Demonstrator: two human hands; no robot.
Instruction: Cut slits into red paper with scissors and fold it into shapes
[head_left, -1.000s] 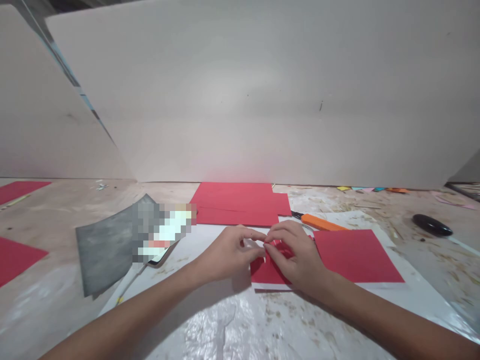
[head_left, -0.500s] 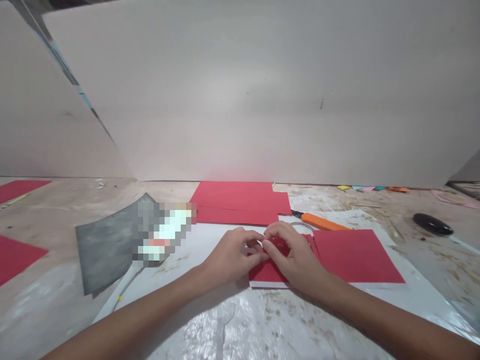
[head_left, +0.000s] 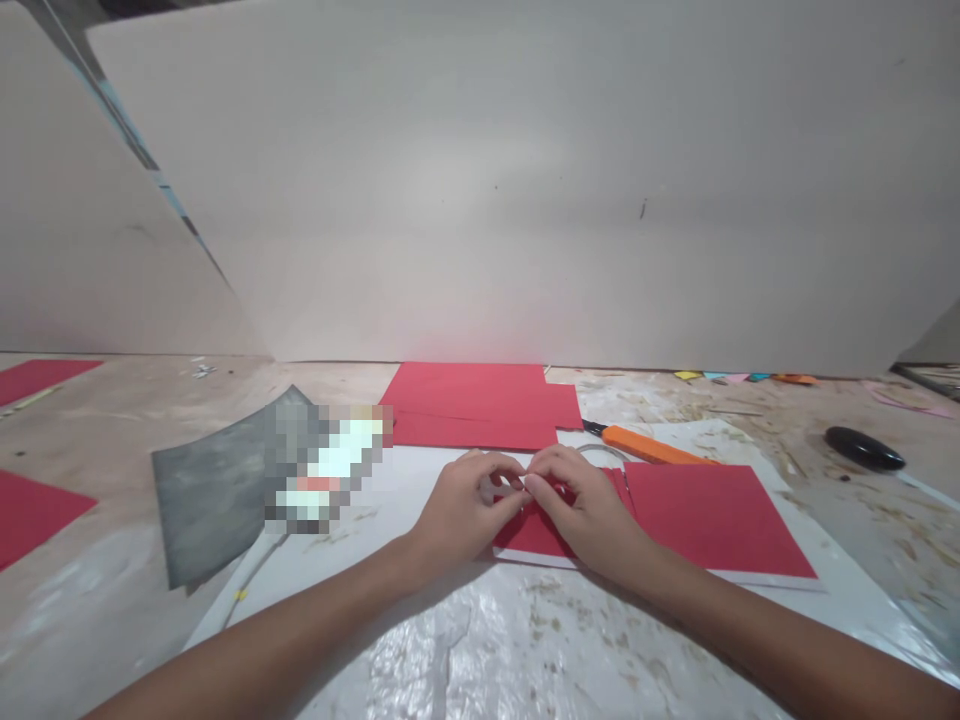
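Note:
My left hand and my right hand meet fingertip to fingertip over an opened red card. Thumb and fingers of each are pinched together on the card's left part, where cut edges show. The exact bit between the fingertips is mostly hidden, with a small pale spot showing there. White lining shows along the card's near edge. Just behind the right hand, a thin curved grey rim sticks out, partly covered. An orange-handled cutter lies behind the card.
More red card sheets lie by the upright white board. To the left are a dark grey sheet and a blurred-out lit device with a white cable. A shiny black oval object rests at right. White paper lies underneath.
The red card has turned slightly, its right end coming nearer me and its left end moving away. My hands shifted a little and stay pinched together.

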